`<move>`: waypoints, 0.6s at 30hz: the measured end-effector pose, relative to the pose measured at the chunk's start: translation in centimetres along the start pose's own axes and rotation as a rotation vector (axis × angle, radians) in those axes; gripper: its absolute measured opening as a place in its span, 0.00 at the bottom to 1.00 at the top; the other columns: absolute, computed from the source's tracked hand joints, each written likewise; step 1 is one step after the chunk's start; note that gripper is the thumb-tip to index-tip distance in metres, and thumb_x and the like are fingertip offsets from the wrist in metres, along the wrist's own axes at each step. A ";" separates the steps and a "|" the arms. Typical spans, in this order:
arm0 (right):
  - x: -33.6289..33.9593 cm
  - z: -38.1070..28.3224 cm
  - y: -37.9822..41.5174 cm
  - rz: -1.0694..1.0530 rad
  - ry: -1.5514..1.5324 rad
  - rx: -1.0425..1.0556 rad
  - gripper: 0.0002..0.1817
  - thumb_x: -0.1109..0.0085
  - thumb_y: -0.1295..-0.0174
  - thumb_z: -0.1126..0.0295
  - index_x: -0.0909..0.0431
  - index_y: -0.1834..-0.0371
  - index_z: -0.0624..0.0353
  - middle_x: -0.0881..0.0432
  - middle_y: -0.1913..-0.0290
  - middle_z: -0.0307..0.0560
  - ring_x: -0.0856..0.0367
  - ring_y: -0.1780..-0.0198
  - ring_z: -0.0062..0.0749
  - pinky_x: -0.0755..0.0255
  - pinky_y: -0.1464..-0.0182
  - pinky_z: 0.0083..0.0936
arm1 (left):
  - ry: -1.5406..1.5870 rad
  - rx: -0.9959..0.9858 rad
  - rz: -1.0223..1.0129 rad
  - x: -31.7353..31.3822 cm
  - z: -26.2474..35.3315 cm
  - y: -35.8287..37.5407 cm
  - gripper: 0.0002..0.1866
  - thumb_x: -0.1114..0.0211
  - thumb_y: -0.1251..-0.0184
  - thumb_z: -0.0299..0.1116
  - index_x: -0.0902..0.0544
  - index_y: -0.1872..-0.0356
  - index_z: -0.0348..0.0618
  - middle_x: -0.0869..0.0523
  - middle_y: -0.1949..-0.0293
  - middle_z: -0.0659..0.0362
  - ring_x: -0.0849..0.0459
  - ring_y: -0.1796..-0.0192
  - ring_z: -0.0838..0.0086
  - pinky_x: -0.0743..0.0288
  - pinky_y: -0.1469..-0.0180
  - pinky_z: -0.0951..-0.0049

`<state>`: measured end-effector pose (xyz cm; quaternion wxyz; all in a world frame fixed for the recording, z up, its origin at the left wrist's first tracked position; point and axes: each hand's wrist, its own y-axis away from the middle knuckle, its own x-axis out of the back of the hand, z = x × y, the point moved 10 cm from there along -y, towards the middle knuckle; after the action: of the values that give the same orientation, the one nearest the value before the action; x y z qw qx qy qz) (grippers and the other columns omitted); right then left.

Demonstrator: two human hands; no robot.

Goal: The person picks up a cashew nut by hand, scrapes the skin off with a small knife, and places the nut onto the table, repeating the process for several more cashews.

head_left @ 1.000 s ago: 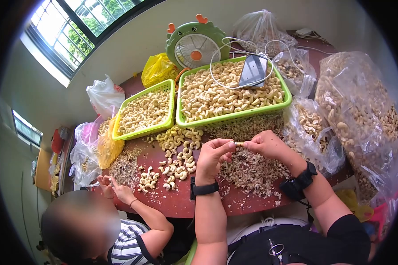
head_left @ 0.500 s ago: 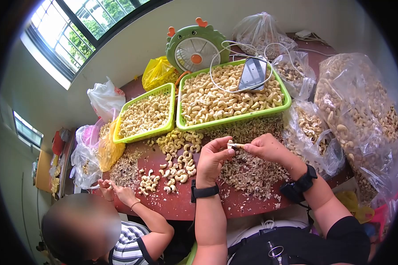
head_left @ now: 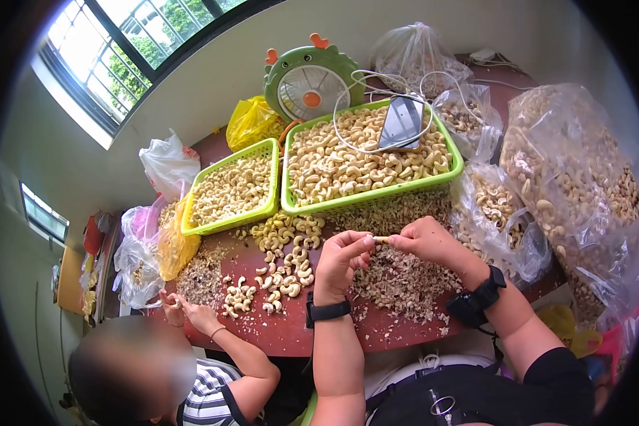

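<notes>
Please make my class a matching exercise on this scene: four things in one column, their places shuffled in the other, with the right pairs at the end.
Things
1. Green cartoon-faced fan
2. Dark-screened smartphone
3. Orange-yellow plastic bag
4. Heap of brown flaky scraps

Places
A. Lying on the pale cashews
B. On the dark red table, in front of the larger green plastic basket
C. Standing behind the larger basket
D. Left of the smaller green plastic basket

Right pairs: 1-C; 2-A; 3-D; 4-B
</notes>
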<state>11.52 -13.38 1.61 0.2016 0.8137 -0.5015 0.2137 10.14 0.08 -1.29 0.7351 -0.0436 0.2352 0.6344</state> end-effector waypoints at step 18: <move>1.3 0.4 0.1 0.075 -0.185 0.015 0.26 0.48 0.44 0.51 0.28 0.88 0.64 0.36 0.91 0.37 0.41 0.85 0.16 0.42 0.82 0.20 | 0.191 -0.118 0.004 -0.5 0.5 -0.4 0.10 0.39 0.48 0.20 0.28 0.63 0.36 0.21 0.65 0.53 0.19 0.69 0.73 0.23 0.70 0.79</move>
<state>12.00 -14.64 2.00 0.1402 0.8120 -0.5467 0.1486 10.67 -0.25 -0.78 0.7042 -0.1466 0.2668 0.6414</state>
